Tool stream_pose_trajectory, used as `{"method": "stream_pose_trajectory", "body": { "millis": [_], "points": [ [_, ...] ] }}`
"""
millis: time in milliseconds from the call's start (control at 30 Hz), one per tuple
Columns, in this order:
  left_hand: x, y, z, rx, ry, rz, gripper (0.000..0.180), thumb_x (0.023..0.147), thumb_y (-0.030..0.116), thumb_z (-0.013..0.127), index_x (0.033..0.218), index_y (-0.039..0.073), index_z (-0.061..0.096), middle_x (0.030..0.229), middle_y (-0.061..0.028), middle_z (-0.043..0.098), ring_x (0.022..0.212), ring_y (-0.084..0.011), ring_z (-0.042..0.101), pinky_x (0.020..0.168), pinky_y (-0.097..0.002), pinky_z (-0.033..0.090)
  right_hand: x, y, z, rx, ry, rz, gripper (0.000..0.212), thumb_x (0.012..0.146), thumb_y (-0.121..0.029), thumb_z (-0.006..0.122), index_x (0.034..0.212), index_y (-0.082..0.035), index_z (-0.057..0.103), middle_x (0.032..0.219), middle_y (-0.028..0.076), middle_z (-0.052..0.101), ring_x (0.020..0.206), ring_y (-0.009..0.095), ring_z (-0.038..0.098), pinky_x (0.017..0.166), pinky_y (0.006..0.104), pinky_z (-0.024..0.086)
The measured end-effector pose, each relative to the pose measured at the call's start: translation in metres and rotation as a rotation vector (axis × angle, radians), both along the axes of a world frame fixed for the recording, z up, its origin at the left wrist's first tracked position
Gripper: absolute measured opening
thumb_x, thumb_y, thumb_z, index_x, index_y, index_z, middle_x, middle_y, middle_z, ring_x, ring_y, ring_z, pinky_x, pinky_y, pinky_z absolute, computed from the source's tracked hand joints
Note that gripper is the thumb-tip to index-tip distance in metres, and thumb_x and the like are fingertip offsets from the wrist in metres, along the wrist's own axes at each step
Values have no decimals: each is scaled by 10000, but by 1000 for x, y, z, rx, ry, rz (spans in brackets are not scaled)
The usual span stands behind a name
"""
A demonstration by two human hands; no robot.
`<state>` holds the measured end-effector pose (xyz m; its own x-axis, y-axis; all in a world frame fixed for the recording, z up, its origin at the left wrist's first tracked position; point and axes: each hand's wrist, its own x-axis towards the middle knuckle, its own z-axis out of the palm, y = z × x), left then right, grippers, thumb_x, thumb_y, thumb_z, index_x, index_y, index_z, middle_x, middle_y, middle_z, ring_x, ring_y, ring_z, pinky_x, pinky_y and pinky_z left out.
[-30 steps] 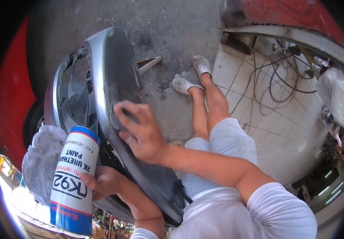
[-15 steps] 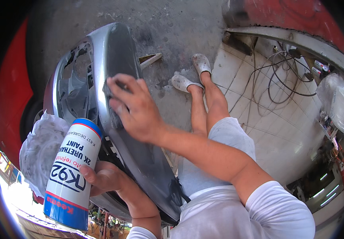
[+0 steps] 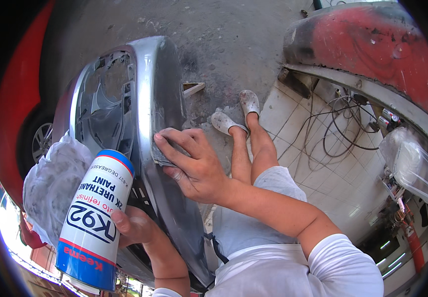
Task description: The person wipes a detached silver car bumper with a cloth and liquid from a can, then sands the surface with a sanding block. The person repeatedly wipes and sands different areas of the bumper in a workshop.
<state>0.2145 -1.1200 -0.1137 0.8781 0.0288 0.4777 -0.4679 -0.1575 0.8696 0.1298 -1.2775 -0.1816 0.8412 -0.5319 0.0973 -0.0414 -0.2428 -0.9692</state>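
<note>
A car bumper (image 3: 167,84), silver along its edge and dull grey on its broad face, stands upright before me. My right hand (image 3: 194,163) presses a dark grey piece of sandpaper (image 3: 159,152) against this face, with the fingers laid over it. My left hand (image 3: 137,225) grips a white can (image 3: 95,213) with blue and red bands; only the thumb side of that hand shows. Beside the can, a crumpled white cloth (image 3: 55,180) with grey smudges hangs at its far left. Whether the left fingers also hold the cloth is hidden behind the can.
On the left is a red car (image 3: 18,79) with its wheel (image 3: 40,141). A red and grey body panel (image 3: 367,49) stands at the upper right. Dark hoses (image 3: 332,123) coil over the pale floor tiles, near a clear plastic bag (image 3: 407,158).
My right hand has slid nearer to me along the bumper with the sandpaper. The view has shifted a little, showing more of the red panel. My left hand keeps hold of the can.
</note>
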Motion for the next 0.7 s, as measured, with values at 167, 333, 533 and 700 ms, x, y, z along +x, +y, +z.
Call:
{"method": "stream_pose_trajectory", "body": {
  "millis": [167, 333, 533, 700],
  "points": [
    [2, 4, -3, 21, -37, 12, 839, 744, 31, 814, 1470, 141, 407, 1337, -120, 589, 1147, -361, 639, 993, -529, 563, 39, -33, -30, -80, 36, 47, 550, 818, -151, 769, 1344, -54, 642, 1322, 68, 592, 1044, 338, 537, 929, 446, 489],
    [-5, -1, -2, 11, -38, 19, 812, 760, 45, 806, 1470, 141, 423, 1327, -116, 599, 1148, -360, 640, 986, -535, 568, 8, -19, 1, -96, -54, 123, 519, 815, -136, 757, 1315, -52, 651, 1302, 80, 593, 1038, 340, 540, 910, 449, 492],
    [-5, 2, -8, 10, -31, -7, 794, 771, 75, 818, 1466, 156, 442, 1347, -112, 596, 1164, -353, 638, 1034, -539, 535, 34, -22, -20, -40, 25, 30, 484, 848, -129, 731, 1318, -42, 657, 1285, 103, 606, 1013, 349, 542, 909, 436, 490],
    [-3, 2, 5, -61, 35, -37, 834, 776, 75, 816, 1493, 166, 402, 1377, -112, 577, 1177, -373, 632, 1028, -545, 541, 23, -30, -26, -92, -52, 103, 539, 845, -153, 743, 1363, -46, 644, 1332, 98, 602, 1026, 343, 542, 932, 440, 487]
  ]
}}
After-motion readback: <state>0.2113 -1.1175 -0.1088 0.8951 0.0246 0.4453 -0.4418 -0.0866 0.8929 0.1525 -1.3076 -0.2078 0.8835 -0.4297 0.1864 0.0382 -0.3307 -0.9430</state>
